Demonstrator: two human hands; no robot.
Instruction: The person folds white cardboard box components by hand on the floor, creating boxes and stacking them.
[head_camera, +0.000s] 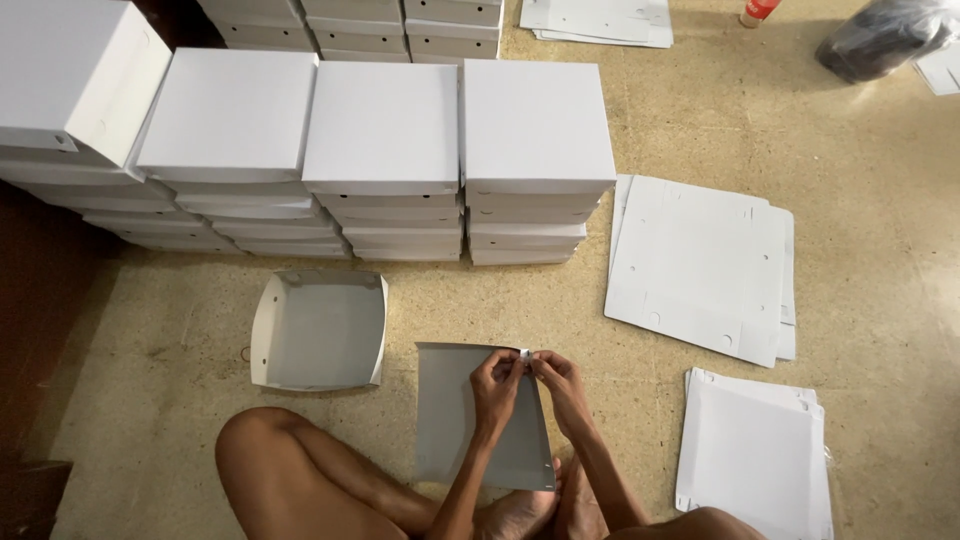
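I sit cross-legged on the floor with a flat grey cardboard sheet (450, 415) held upright in front of me. My left hand (497, 384) and my right hand (556, 382) meet at the sheet's upper right corner, both pinching a small white folded tab (524, 354) there. To the left lies a half-formed box tray (318, 330) with raised rims, grey inside, resting on the floor apart from my hands.
Stacks of finished white boxes (385, 150) line the far side. A pile of flat white blanks (700, 265) lies to the right, another pile (755, 455) nearer me. A black bag (880, 35) and a small bottle (757, 12) sit at the top right.
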